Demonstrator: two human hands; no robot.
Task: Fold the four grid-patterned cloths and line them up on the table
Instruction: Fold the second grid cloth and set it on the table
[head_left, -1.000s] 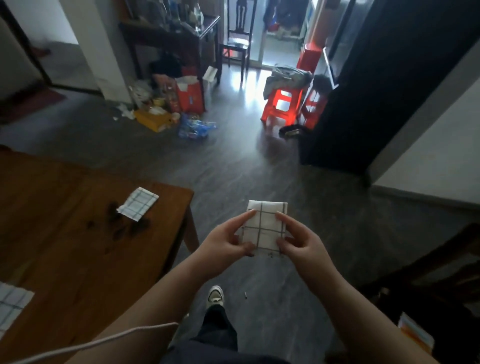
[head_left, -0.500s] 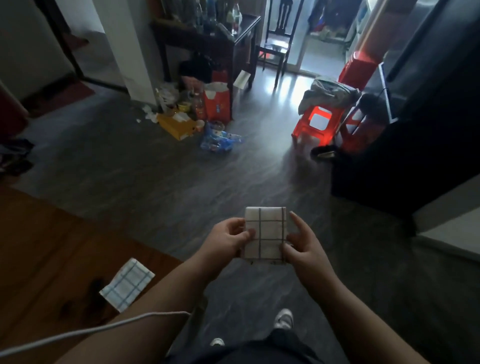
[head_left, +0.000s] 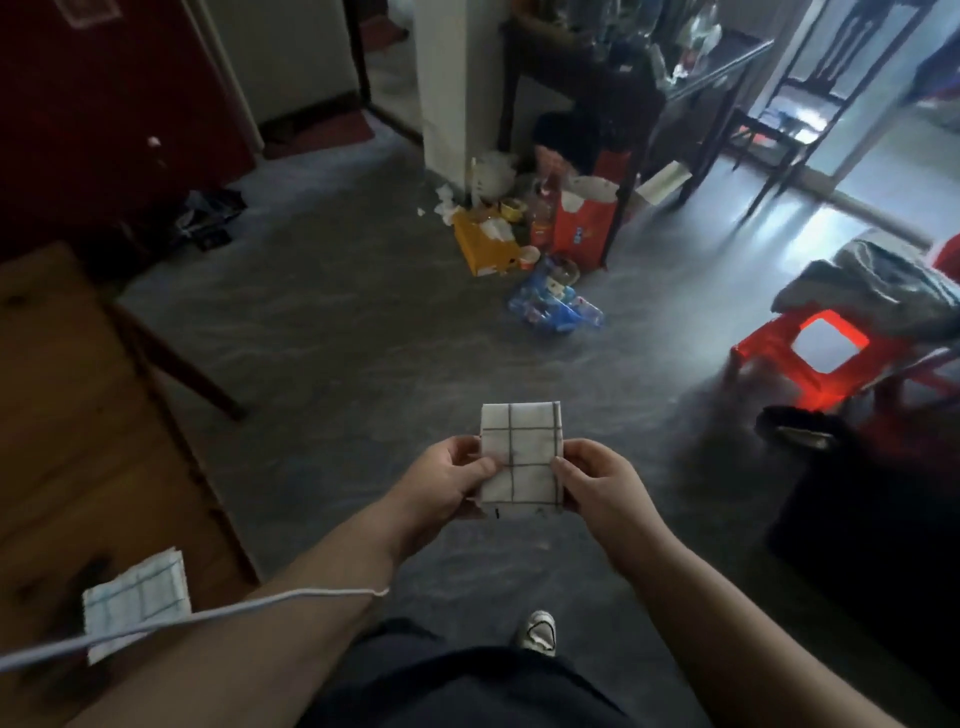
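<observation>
Here we go: the folded cloth (head_left: 521, 457) is up in the air in front of the person, a neat little rectangle with its dark grid lines facing up. It's held out over the floor (head_left: 337, 338), well apart from the tabletop (head_left: 78, 441) on the left. The left hand (head_left: 449, 480) pinches its left edge and the right hand (head_left: 597, 483) pinches its right edge, fingers (head_left: 480, 467) curled in around the fabric with a thumb on top at each side. At the near left a second cloth (head_left: 136, 597) lies folded on the tabletop close to its right edge, partly crossed by a white cable (head_left: 208, 616) that trails over the left forearm. Only those two cloths show from here, so I'd put the job somewhere in the middle, with this one ready to be carried over and set down. Now the risks. Only those two pinches hold the fold, so if one hand lets go too early on the way across, the layers could spring open and need refolding. The dangling cable could snag or drag the second cloth as the arm swings left. And that cloth sits near the edge, a bit askew, so a careless set-down beside it could nudge it off or leave the row crooked.
</observation>
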